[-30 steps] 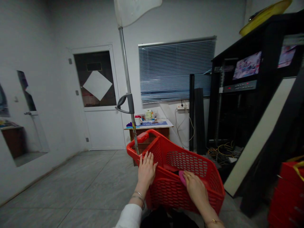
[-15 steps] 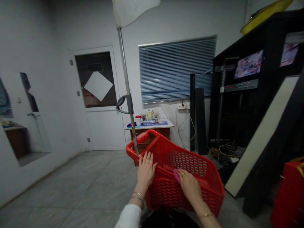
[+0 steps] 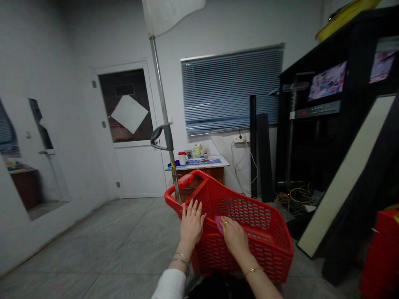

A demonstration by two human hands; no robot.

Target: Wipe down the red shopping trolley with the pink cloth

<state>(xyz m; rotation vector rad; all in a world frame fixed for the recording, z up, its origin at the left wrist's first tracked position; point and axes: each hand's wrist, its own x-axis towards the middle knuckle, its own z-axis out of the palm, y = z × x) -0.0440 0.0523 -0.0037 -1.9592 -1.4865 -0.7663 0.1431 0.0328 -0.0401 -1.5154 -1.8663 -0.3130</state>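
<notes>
A red plastic shopping cart basket (image 3: 271,218) with slotted walls stands before me, its handle end to the left. Fingers spread, my left hand (image 3: 192,222) lies flat on the near rim close to the handle. Along that same rim, further right, my right hand (image 3: 234,236) presses a pink cloth (image 3: 220,224) against the edge. Only part of the cloth shows beyond the fingers. A metal pole (image 3: 162,91) with a dark grey grip rises from the handle end, bearing a pale panel at its top.
Behind the cart, a small table (image 3: 222,161) carries bottles and other small items. Dark boards and a pale plank (image 3: 346,178) lean at the right beside a black rack with screens. Cables (image 3: 299,195) lie on the floor there. Red stacked items (image 3: 378,253) stand at lower right.
My right hand has slid left along the near rim with the pink cloth, closer to my left hand. The left hand stays in place on the rim.
</notes>
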